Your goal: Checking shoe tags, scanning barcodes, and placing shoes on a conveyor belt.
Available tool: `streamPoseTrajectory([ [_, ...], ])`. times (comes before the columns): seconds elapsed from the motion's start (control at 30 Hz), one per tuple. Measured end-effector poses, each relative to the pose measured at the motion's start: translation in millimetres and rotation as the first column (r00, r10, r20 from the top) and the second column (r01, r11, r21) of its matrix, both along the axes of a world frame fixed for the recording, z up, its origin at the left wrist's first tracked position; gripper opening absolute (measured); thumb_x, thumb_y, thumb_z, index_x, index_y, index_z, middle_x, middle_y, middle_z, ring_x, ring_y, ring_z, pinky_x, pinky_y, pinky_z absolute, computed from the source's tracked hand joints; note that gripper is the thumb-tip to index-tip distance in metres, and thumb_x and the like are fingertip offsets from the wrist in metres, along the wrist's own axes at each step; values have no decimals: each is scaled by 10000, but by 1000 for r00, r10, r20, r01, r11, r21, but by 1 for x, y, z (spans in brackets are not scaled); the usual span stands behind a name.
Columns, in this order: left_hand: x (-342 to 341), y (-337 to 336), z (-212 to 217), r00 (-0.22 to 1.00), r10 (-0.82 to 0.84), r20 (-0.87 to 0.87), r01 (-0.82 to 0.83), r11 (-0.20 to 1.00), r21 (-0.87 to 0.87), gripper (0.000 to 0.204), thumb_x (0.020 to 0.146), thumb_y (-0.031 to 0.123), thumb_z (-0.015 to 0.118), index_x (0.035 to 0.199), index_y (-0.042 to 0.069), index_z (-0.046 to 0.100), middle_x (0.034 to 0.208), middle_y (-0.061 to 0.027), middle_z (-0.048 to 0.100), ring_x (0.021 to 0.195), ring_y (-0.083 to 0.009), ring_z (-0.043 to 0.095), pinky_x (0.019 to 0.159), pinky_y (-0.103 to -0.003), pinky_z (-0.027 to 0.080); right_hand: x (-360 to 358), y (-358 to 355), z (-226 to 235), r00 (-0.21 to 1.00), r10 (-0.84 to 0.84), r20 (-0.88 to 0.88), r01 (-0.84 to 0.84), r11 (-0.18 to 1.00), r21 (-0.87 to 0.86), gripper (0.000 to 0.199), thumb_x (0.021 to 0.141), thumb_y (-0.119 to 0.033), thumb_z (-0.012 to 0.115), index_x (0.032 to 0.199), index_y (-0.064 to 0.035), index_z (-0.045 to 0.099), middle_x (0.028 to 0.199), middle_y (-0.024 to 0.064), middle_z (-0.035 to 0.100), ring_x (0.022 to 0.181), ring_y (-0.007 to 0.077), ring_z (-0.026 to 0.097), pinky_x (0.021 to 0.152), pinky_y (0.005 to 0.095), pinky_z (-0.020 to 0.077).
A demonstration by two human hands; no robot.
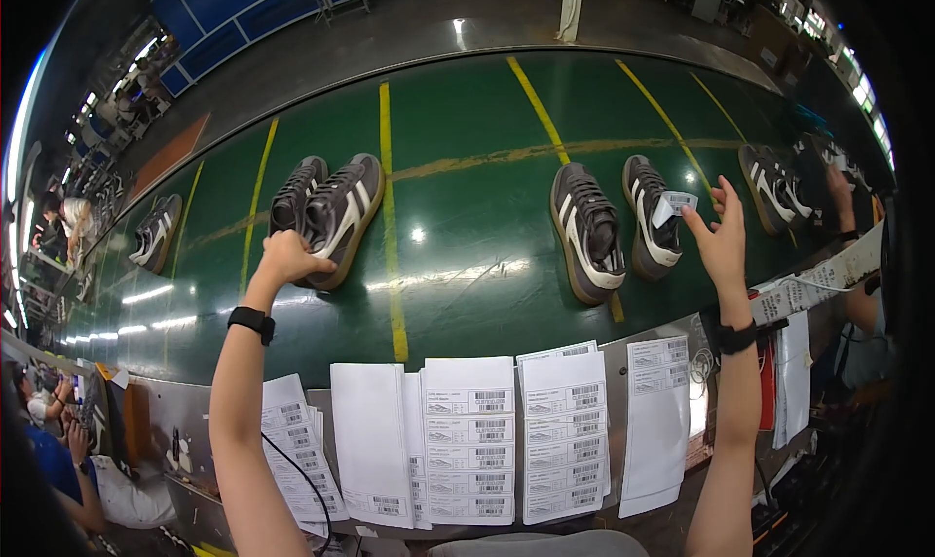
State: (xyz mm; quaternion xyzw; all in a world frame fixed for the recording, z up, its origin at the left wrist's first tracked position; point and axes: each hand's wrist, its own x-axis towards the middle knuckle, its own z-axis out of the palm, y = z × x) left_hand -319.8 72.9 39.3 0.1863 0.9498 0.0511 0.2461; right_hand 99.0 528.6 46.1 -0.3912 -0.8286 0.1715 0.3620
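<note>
From the head view, can see the left bare hand (289,257) at the heels of a pair of dark grey shoes with white stripes and tan soles (333,214), thumb and fingers curled; cannot tell whether pinching a heel or just touching. Can see the right bare hand (719,234) spread wide, with a small white printed paper label (674,204) against the thumb tip, over the matching grey right shoe (644,228) of a second pair, just beside the left shoe (584,231). Cannot tell whether stuck to the thumb or resting on the shoe.

Could drop or crease the label through so slight a hold, or set it crooked against laces and curved collar. Could skew the left-hand pair on the glossy green, yellow-striped surface (467,216) with a careless tug.

Nearer the body, can see white paper label sheets (469,440) along the edge, with a thin black cable (302,474) across the leftmost ones; could disturb these with a low forearm. Farther right, can make out another striped grey pair (766,187) and a co-worker's blurred hand (840,195), possible obstacles to a wide reach.
</note>
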Motion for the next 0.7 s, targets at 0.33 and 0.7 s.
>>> streamPoseTrajectory([
  [0.33,188,68,6,676,-487,-553,640,760,112,569,560,416,870,979,53,742,1263,-256,481,1164,-407,422,946,-500,367,-56,-149,41,619,775,125,-753,632,-183,455,836,-147,711,1236,4,553,1219,172,527,1171,342,504,996,387,426],
  [0.7,230,96,47,637,-687,-350,759,479,442,299,644,285,725,608,13,605,643,-106,582,572,-319,601,566,-418,490,-117,-189,16,548,834,66,-830,551,-84,417,835,-167,706,1187,9,567,1122,165,576,1067,362,539,911,409,467],
])
